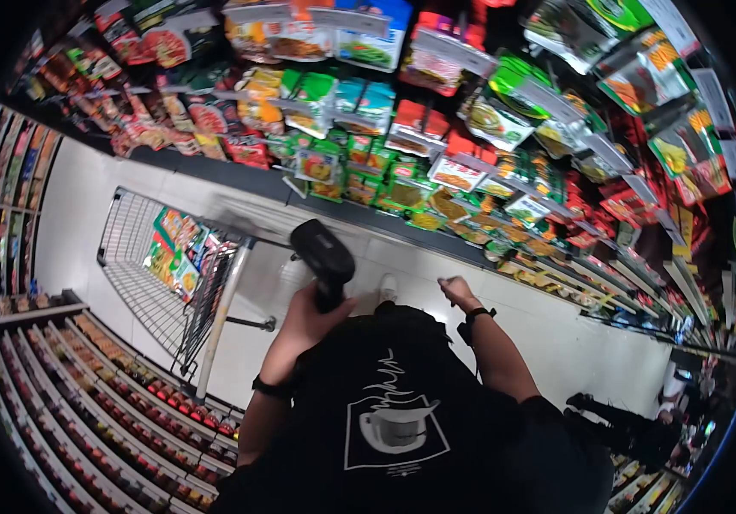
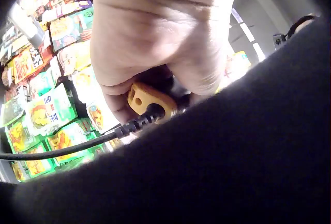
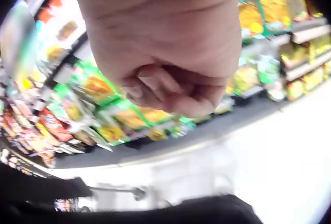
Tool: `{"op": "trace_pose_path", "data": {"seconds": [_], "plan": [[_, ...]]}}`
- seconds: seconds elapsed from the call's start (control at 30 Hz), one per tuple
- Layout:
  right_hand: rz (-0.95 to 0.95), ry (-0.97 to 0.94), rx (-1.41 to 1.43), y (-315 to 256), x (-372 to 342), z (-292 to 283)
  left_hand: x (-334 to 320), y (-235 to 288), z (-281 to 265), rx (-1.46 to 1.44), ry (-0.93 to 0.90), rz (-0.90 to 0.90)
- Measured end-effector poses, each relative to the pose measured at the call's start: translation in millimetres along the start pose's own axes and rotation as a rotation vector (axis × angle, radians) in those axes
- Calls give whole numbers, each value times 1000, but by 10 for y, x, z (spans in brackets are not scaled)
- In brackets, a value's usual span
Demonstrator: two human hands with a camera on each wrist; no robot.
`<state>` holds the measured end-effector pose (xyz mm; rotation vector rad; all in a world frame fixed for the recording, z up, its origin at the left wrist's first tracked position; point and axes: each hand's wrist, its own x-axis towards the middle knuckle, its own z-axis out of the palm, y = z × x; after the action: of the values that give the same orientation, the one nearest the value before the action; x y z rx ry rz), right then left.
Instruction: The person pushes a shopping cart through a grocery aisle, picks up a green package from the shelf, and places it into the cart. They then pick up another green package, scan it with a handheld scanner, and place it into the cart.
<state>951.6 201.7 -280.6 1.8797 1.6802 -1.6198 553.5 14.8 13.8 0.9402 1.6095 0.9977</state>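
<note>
A black handheld scanner [image 1: 323, 251] stands up out of my left hand [image 1: 304, 319], whose fingers grip its handle. The left wrist view shows the handle's yellow butt end [image 2: 150, 101] below the palm, with a black cable [image 2: 77, 147] running off to the left. My right hand [image 1: 459, 294] is held out in front of my body, away from the shelf. Its fingers [image 3: 178, 102] curl in toward the palm with nothing visible in them. To the left of the scanner stands a wire shopping cart [image 1: 124, 224] with colourful food packets [image 1: 171, 253] in it.
A long shelf with hanging food packets [image 1: 368, 111] runs along the front, its dark base edge [image 1: 239, 182] at the floor. At the lower left are shelves of jars [image 1: 128, 403]. The cart's handle bar [image 1: 222, 330] is near my left side. A person [image 1: 634, 426] is at the right.
</note>
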Motion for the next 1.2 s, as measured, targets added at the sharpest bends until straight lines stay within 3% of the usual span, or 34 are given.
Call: {"op": "trace_pose_path", "data": {"seconds": [0.03, 0.07, 0.13, 0.2, 0.3, 0.37, 0.47, 0.53, 0.6, 0.67, 0.8, 0.9, 0.93, 0.97, 1.07, 1.1, 1.2], "plan": [[118, 1, -106, 606, 172, 19, -41, -3, 23, -9, 33, 29], [105, -33, -391, 1272, 378, 29, -78, 4, 39, -15, 76, 57], [34, -178, -773, 1483, 91, -2, -207, 8, 31, 13, 127, 35], [247, -219, -501, 1348, -196, 4, -322, -184, -19, 6, 179, -21], [314, -94, 19, 1332, -240, 40, -369, -307, -152, -72, 172, -21], [342, -82, 15, 1290, -109, 77, -394, -399, -266, -76, 200, -51], [250, -157, -110, 1001, 578, 153, -416, -289, -562, -50, 218, -5], [224, -30, -8, 444, 874, 145, -416, -282, -664, -154, 251, -47], [27, 98, 68, 20, 1199, 115, -451, -209, -758, -123, 277, -54], [-197, 365, -107, -100, 1856, 155, -500, -282, -786, -173, 311, -25], [-126, 476, -14, -1288, 1706, -85, -670, -191, -837, -72, 336, -103], [-183, 564, 59, -1383, 2044, -118, -731, -130, -783, -76, 377, -118], [-213, 597, 68, -1276, 2394, -47, -747, -137, -755, -80, 391, -124], [-293, 557, 136, -868, 3173, 37, -764, -146, -726, -83, 405, -131], [-188, 470, 134, -1463, 2419, -108, -801, -197, -642, -95, 443, -177], [-208, 556, 136, -1518, 2341, -93, -792, -196, -577, -109, 461, -182], [-189, 545, 114, -1441, 2503, -162, -781, -150, -440, -72, 480, -180]]}}
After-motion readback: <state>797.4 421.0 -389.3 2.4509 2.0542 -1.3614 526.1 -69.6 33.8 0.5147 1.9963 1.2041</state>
